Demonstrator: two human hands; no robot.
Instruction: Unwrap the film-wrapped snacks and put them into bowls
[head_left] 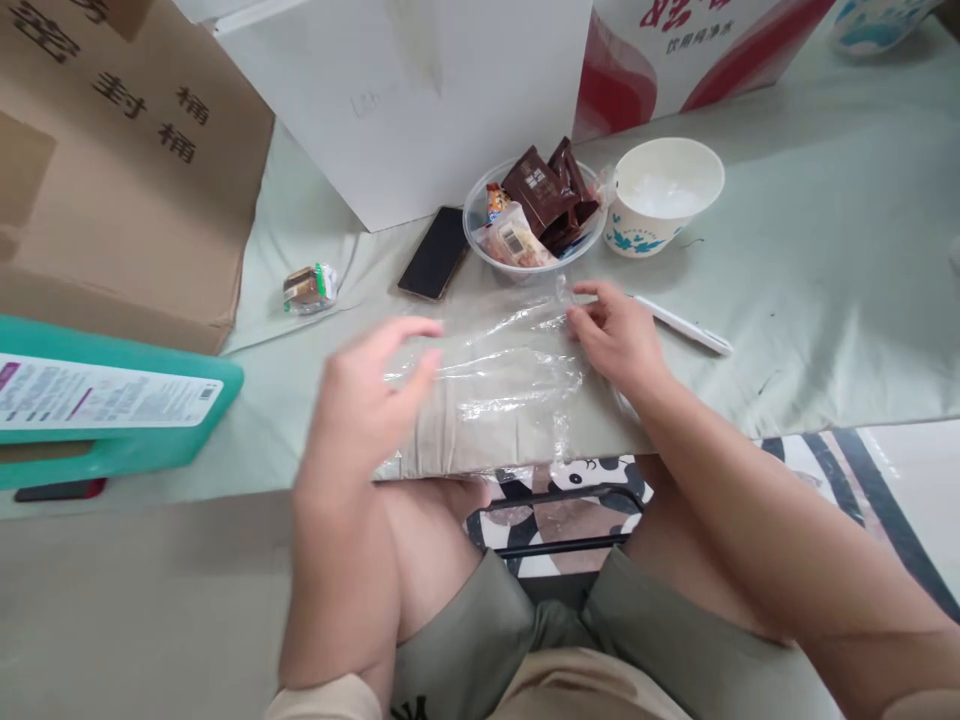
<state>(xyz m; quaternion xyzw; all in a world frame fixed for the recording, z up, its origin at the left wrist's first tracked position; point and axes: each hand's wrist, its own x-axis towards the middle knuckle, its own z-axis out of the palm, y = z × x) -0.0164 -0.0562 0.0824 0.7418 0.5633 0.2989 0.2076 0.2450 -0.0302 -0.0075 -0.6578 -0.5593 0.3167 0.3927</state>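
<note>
A clear plastic bag [510, 385] lies crinkled and spread on the cloth-covered table, its near edge reaching the table's front edge. Over its left side is my left hand [367, 395], blurred by motion, with thumb and forefinger apart and nothing visible between them. My right hand [619, 335] rests at the bag's upper right corner. Its forefinger and thumb are apart, close to the plastic; whether they touch it is hard to tell. Beside that hand lies a slim white stick-like item [686, 325], partly hidden behind it.
Behind the bag stand a clear bowl [487, 255] of wrapped snacks, a paper tub [649, 210] and a black phone [435, 255]. A wrapped snack cake [310, 288] lies left. A cardboard box [135, 190], green container [150, 385] and white box [420, 110] border the table [825, 260].
</note>
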